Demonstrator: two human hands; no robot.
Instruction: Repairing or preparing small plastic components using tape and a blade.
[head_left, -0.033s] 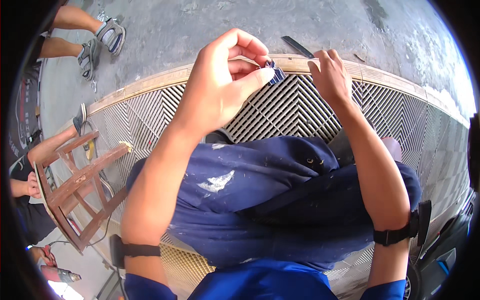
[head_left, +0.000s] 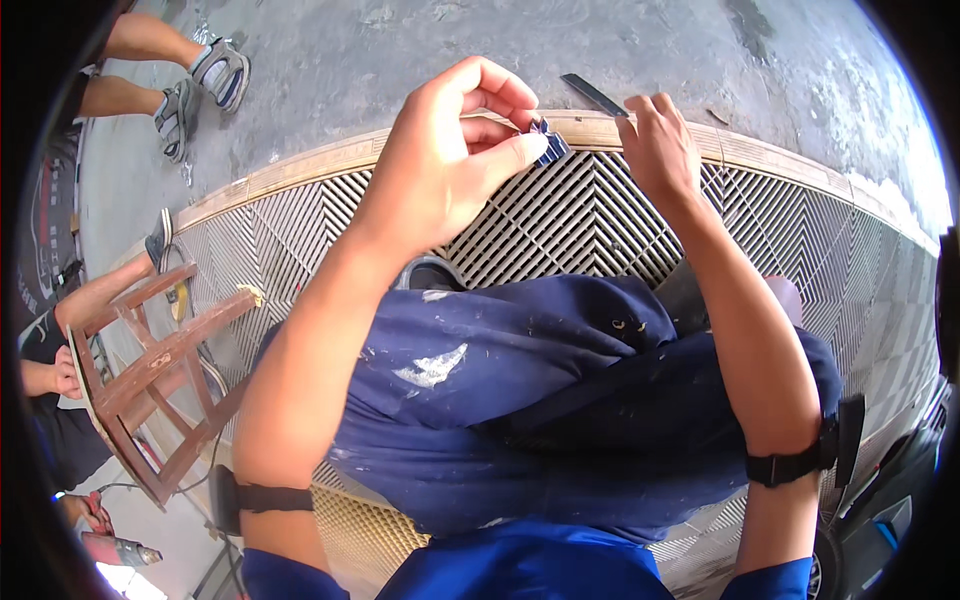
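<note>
My left hand is closed, with thumb and fingertips pinching a small dark blue ridged piece above the slatted grating. The fingers partly cover that piece, so its kind is unclear. Farther right, my right hand has its fingers curled at the near end of a dark, flat, blade-like strip. The strip's end appears to sit between thumb and forefinger, and its far end points up and left over the concrete. A gap separates the two hands.
Beneath me lies a slatted grating with a pale wooden border, then concrete floor. At left, a person's hand touches a brown wooden stool. A heat-gun-like tool is lower left; sandalled feet stand upper left.
My right hand has shifted very slightly up and left, and my left forearm slightly left. The blue piece stays pinched in my left hand.
</note>
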